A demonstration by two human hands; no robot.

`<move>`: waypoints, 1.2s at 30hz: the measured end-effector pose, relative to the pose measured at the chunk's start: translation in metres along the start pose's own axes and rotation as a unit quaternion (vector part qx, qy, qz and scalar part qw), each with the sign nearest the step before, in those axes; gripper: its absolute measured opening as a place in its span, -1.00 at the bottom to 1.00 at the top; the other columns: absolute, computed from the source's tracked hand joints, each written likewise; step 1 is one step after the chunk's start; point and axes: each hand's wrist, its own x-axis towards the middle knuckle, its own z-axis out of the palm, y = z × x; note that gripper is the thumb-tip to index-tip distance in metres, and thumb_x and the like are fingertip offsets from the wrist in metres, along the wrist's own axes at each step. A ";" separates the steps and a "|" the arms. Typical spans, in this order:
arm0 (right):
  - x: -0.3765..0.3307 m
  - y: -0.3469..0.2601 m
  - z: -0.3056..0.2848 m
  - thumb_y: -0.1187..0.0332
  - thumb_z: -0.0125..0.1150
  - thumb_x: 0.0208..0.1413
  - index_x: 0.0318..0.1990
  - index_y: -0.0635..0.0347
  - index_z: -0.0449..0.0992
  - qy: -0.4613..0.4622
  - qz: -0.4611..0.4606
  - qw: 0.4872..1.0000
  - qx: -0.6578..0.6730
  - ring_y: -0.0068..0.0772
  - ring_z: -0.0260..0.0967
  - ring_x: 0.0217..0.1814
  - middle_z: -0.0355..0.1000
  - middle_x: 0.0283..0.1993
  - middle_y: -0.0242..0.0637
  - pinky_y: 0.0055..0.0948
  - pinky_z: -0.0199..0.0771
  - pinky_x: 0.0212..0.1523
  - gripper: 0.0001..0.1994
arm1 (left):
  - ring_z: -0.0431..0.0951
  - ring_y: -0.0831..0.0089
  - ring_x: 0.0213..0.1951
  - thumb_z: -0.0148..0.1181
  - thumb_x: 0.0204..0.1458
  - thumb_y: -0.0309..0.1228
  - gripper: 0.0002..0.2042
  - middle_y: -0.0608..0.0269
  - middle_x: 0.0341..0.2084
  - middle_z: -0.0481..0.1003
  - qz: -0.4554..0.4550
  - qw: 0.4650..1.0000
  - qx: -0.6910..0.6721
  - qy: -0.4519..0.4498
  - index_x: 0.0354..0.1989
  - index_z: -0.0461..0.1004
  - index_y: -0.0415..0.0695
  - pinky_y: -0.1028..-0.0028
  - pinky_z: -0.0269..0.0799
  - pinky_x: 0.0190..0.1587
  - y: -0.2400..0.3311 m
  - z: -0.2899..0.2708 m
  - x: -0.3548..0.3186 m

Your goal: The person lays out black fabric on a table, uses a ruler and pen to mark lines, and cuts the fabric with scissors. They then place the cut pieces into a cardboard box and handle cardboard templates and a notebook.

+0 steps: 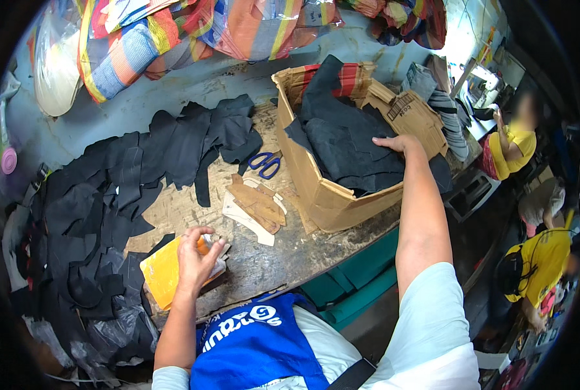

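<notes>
My right hand reaches into a brown cardboard box stacked with black leather-like pieces. Its thumb lies across the top pieces, and the fingers appear curled around their edge, partly hidden. Near the table's front edge, my left hand is over a yellow container. Its fingers are bent, with a gap between thumb and forefinger where orange and whitish bits show. Scissors with dark blue handles lie left of the box. Below them are brown and white pattern pieces.
Many black cut pieces cover the left and back of the wooden table. Striped plastic sacks hang over the back edge. A teal bundle sits beneath the front edge. People in yellow shirts are at the right.
</notes>
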 end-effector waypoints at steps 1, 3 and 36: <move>0.005 -0.001 0.000 -0.42 0.22 -0.44 0.09 0.22 0.37 -0.002 0.005 1.000 -0.013 -0.11 0.09 0.30 0.16 0.24 -0.05 -0.21 0.12 0.22 -0.01 | 0.42 0.15 -0.12 0.36 -0.23 -0.27 -0.62 0.01 -0.20 0.44 -0.023 0.999 0.042 -0.015 -0.23 0.47 -0.18 0.27 0.30 -0.06 -0.011 -0.004 0.001; 0.013 -0.002 0.000 -0.40 0.23 -0.42 0.10 0.19 0.36 -0.007 -0.022 0.999 -0.044 -0.13 0.08 0.31 0.14 0.27 -0.09 -0.18 0.11 0.22 -0.02 | 0.25 0.10 0.11 0.35 -0.25 -0.11 -0.42 -0.03 0.03 0.30 -0.077 0.983 0.168 -0.014 -0.02 0.39 -0.12 0.05 0.13 0.10 -0.032 -0.007 0.006; -0.398 -0.198 0.199 0.40 0.05 -0.11 -0.37 0.29 0.44 0.077 -0.791 0.598 0.103 -0.26 0.41 -0.35 0.43 -0.50 -0.24 0.42 -0.01 0.04 -0.84 | 0.31 0.20 -0.03 0.06 -0.23 0.00 -0.18 0.06 -0.03 0.26 -0.158 0.594 -0.777 -0.135 0.25 0.03 -0.15 0.17 0.35 -0.12 -0.036 -0.021 0.091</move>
